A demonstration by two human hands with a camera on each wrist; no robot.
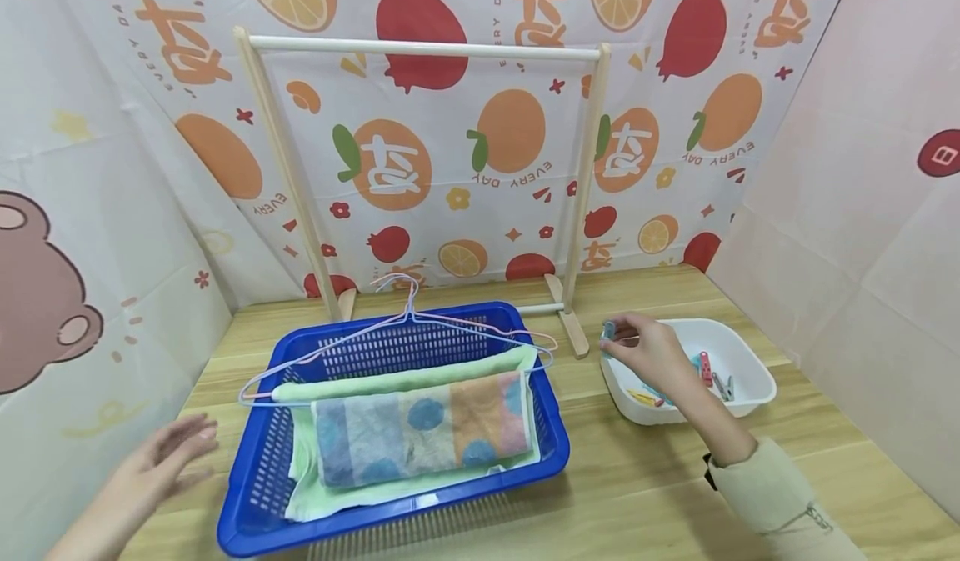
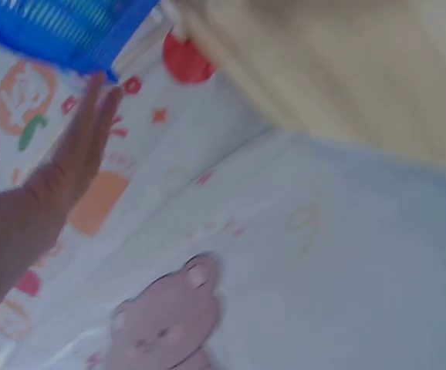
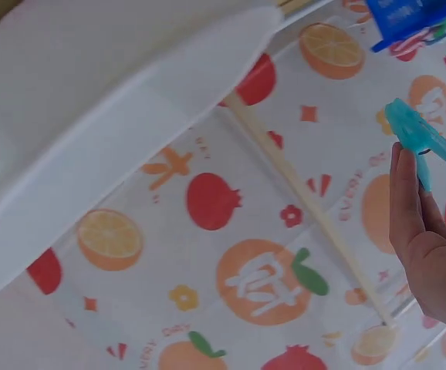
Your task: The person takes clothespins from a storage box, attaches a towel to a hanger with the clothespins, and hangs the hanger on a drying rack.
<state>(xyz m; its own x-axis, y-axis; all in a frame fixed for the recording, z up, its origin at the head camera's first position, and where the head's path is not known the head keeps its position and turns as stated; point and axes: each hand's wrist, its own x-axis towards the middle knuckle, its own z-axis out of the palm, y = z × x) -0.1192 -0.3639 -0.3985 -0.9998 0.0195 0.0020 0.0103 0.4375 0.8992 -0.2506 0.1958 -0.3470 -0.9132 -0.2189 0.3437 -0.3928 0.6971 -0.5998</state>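
Observation:
Between the thumb and fingers of my right hand is a teal clothespin, held just above the left rim of a white tub. The right wrist view shows the clothespin pinched at its handle end. My left hand hovers left of a blue basket, fingers loosely extended and holding nothing. Across the basket lie a blue hanger and a pink hanger, hooks together. A light green towel and a multicoloured spotted towel are draped over them.
Behind the basket stands a wooden rack with a white top bar and two posts. Several clothespins, including a red one, lie in the tub. Printed cloth walls surround the wood-grain tabletop.

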